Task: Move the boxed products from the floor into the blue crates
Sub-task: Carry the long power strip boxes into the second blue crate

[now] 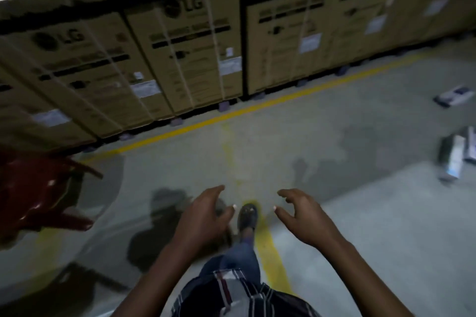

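We are holding both hands out in front of us, empty and apart, touching nothing. Our left hand (206, 216) is hanging with fingers loosely curved and thumb spread toward the middle; our right hand (301, 213) is mirroring it, fingers bent in a relaxed claw, thumb pointing inward. Both bare forearms are reaching forward and down from the bottom edge of the view, palms facing each other over the grey concrete floor (360, 213). Between the hands our dark shoe (247, 216) is showing, at the end of a yellow painted floor line (269, 257).

The small white-and-dark boxed products (454, 157) are lying on the floor near its right edge, well apart from both hands, with another one (454, 96) farther back; their print is too blurred to read.

Along the far side of the floor, behind a long yellow stripe (257, 105), tall brown cardboard cartons (180, 54) are standing in a row, printed with the "LG" logo and carrying white labels we cannot read. A dark red plastic chair (38, 195) is sitting at the left edge of the floor.
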The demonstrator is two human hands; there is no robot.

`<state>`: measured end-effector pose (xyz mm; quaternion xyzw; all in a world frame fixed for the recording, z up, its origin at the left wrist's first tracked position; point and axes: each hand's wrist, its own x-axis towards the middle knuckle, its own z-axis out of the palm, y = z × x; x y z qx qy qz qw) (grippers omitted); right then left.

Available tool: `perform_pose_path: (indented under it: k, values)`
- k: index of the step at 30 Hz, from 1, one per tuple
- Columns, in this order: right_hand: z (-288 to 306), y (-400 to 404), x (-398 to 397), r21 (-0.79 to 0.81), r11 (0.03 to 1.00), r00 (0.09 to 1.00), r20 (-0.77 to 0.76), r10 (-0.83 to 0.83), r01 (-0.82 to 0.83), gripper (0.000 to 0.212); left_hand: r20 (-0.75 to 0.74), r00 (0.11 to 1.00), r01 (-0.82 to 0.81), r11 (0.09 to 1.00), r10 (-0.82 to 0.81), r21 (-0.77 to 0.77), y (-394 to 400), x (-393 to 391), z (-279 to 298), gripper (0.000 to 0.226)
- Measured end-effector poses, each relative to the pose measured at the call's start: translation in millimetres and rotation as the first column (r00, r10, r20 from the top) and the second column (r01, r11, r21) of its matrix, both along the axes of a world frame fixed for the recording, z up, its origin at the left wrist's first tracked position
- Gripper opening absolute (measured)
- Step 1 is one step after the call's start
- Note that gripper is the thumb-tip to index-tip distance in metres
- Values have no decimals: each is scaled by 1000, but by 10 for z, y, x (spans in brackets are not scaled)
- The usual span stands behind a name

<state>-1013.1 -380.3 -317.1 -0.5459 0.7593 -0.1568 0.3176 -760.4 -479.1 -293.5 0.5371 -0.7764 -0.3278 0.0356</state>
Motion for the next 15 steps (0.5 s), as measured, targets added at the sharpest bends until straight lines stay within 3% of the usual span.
perform_pose_path:
  k: [8, 15]
  values:
    - [-443, -365, -1310, 191, 926, 933, 92, -347, 325, 54, 54, 971, 222, 960, -234, 170, -1140, -1536, -491, 63]
    - [-686, -360, -2417, 214, 754, 753, 104, -649, 621, 56, -40, 930, 357, 877, -364, 321, -1973, -3059, -752, 67]
